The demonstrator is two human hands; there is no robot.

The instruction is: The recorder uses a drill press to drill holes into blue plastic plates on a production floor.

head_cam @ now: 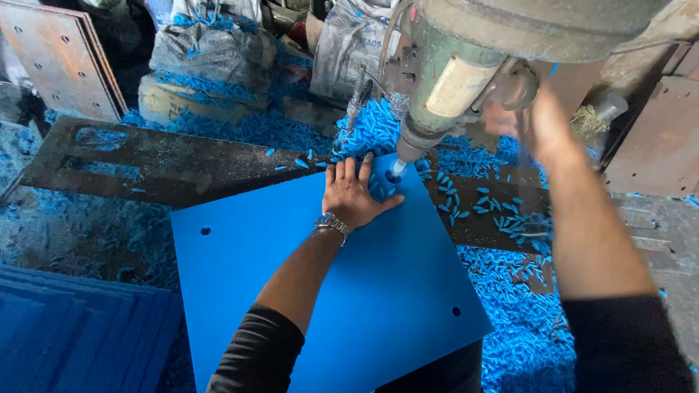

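Pressing flat with fingers spread, the left hand [353, 195] pins one blue sheet [320, 291] at its far corner, the drill bit [397, 169] just right of the fingertips. The right hand [542, 125] is up at the drill press [466, 65], blurred; its grip cannot be told. Three drilled holes show.

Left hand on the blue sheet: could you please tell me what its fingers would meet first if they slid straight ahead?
Probably the drill bit and the blue shavings around it; depth is unclear.
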